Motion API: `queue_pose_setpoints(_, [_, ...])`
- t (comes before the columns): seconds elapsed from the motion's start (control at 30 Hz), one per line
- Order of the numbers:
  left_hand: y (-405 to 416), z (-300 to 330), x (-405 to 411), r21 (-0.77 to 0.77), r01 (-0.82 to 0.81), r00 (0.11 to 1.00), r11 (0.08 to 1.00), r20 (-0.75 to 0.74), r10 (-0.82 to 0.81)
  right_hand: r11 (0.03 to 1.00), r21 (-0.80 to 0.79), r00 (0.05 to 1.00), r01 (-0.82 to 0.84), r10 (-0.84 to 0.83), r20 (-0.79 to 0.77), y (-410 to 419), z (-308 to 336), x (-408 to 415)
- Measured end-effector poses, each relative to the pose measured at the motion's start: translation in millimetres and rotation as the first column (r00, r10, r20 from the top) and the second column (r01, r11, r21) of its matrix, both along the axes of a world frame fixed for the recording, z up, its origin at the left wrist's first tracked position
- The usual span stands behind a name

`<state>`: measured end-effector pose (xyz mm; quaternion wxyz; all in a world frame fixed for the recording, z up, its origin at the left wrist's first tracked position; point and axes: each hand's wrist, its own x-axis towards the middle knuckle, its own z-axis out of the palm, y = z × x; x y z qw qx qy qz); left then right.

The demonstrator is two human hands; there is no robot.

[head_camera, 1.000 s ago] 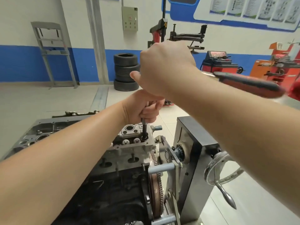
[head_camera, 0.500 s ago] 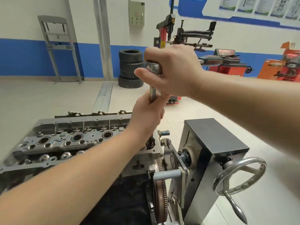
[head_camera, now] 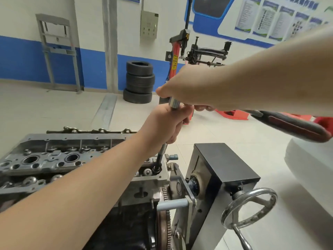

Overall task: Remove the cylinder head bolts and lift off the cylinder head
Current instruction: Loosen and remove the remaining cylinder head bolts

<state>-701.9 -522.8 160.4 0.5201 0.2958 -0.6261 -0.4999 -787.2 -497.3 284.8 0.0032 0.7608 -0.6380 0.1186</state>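
From the head camera, the left hand (head_camera: 166, 122) is curled round the upper part of a dark extension bar (head_camera: 161, 157), gripping it just under the ratchet head. The bar runs down, slightly tilted, to a socket seated on a cylinder head bolt (head_camera: 157, 169) at the near right corner of the cylinder head (head_camera: 54, 159). The right hand (head_camera: 187, 89) is closed over the top of the ratchet (head_camera: 174, 102), fingers wrapped down around its shiny head; the ratchet's red-and-black handle (head_camera: 292, 126) sticks out to the right beneath that forearm.

The cylinder head sits on the engine block, which is clamped in an engine stand (head_camera: 221, 170) with a chrome handwheel (head_camera: 249, 207) at its right.

Yellow stickers show on the red tyre changer (head_camera: 177, 51) behind, and posters (head_camera: 266, 18) hang on the wall; their writing is too small to read. A stack of tyres (head_camera: 139, 82) stands on the floor by the blue-banded wall.
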Motion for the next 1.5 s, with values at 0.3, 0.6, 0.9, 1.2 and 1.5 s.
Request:
queue_pose_setpoints(0.3, [16.3, -6.8, -5.3, -0.095, -0.366, 0.931, 0.926, -0.031, 0.365, 0.777, -0.267, 0.807, -0.569, 0.467, -0.361, 2.1, -1.2, -18.1])
queue_pose_setpoints(0.6, [16.2, -8.6, -3.5, -0.179, -0.346, 0.938, 0.921, -0.033, 0.346, 0.991, -0.051, 0.959, -0.126, 0.108, -0.261, 3.0, 3.2, 0.1])
queue_pose_setpoints(0.9, [32.4, -12.9, -1.6, -0.1, -0.195, 0.971, 0.976, -0.161, 0.178, 0.813, -0.258, 0.839, -0.522, 0.436, -0.325, -2.6, -3.7, -23.0])
queue_pose_setpoints(1.2, [49.7, -28.3, 4.0, -0.062, -0.34, 0.936, 0.938, -0.122, 0.331, 0.539, -0.379, 0.658, -0.752, 0.583, -0.477, -37.5, -9.3, -17.1])
queue_pose_setpoints(1.5, [-6.9, 39.0, 58.8, -0.156, 0.026, 0.967, 0.987, -0.245, -0.065, 0.61, -0.783, 0.765, 0.12, 0.446, 0.464, 25.9, -113.2, -11.6])
